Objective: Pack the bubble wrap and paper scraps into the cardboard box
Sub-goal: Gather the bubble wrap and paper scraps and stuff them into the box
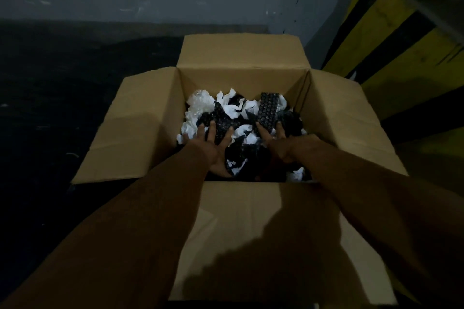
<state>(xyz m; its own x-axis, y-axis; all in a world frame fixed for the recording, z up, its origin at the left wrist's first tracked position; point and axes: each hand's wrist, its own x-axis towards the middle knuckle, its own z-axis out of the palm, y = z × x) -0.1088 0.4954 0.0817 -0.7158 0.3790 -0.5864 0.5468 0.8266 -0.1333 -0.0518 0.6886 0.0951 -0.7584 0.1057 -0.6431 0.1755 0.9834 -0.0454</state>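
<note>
Left hand [213, 148], right hand [276, 145] touch bubble wrap [268, 110] inside box [241, 78].

One cardboard box [242, 83] with four open flaps [241, 54], at 12, 3, 6 and 9 o'clock. Two hands inside: left hand [213, 149] at 7 o'clock, right hand [276, 144] at 5. At least two black bubble wrap pieces [268, 110]. The white paper scraps [232, 110] are too jumbled to count.
</note>
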